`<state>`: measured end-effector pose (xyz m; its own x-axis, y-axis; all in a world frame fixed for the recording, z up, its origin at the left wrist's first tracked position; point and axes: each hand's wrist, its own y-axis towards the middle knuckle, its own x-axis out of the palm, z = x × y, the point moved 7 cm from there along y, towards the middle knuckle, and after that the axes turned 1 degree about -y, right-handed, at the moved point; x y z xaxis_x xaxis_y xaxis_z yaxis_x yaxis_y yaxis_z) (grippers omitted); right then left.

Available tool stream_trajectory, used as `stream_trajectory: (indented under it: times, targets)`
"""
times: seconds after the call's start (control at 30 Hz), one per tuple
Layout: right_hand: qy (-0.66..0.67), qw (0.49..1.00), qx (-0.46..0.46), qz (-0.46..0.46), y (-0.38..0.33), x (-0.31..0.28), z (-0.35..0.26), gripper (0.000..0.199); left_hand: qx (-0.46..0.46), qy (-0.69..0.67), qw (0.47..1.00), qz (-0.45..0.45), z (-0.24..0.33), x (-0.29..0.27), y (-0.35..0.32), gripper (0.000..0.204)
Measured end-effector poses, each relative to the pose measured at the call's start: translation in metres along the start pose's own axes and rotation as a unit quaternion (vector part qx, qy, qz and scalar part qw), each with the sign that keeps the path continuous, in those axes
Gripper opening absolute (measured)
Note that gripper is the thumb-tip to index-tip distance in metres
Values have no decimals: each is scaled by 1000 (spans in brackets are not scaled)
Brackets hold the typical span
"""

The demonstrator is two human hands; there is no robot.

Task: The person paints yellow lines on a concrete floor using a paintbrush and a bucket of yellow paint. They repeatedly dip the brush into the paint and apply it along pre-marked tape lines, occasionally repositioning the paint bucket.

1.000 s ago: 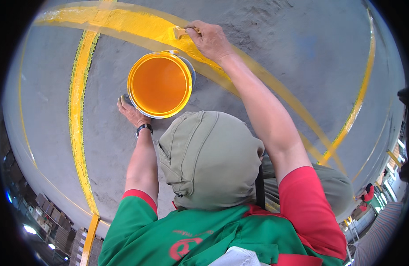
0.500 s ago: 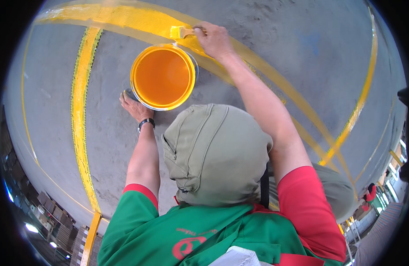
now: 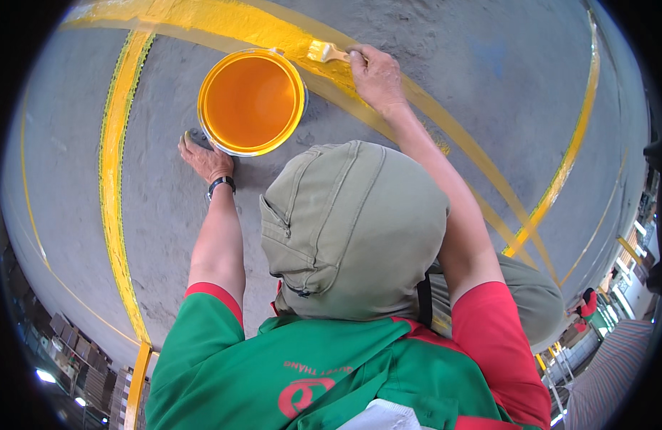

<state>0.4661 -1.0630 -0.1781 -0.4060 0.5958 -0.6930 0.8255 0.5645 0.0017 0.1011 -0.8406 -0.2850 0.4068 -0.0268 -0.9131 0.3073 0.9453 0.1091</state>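
Observation:
In my right hand (image 3: 377, 77) is a flat paintbrush (image 3: 322, 51) with yellow-coated bristles, gripped by its pale handle. Its bristles touch a wet yellow stripe (image 3: 252, 27) on the grey floor, just beyond a paint bucket (image 3: 253, 102). The bucket stands upright, its inside orange-yellow and its rim smeared with yellow. My left hand (image 3: 207, 159), a dark watch on the wrist, is at the bucket's near left side, low by the floor. Its fingers look spread, though some are partly hidden beside the bucket.
To the right, the curved stripe continues as two paler yellow bands (image 3: 481, 165). A narrower yellow stripe (image 3: 114, 172) runs along the floor at left, another yellow line (image 3: 560, 183) at right. Stacked goods (image 3: 80, 340) stand far left; another person (image 3: 585, 304) is far right.
The brush has moved right along the stripe in my right hand. My left hand stays beside the bucket. The whole view has shifted slightly.

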Motion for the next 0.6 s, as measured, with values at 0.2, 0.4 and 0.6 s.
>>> stream_trajectory:
  times: [0.2, 0.4, 0.6]
  targets:
    - [89, 982, 167, 16, -48, -19, 47, 31, 6, 0, 1000, 11, 4, -3, -1, 61]
    - [89, 983, 144, 73, -39, -3, 35, 30, 0, -18, 1000, 10, 6, -5, -1, 60]
    - [7, 978, 199, 59, -77, -61, 61, 29, 19, -17, 999, 27, 2, -3, -1, 62]
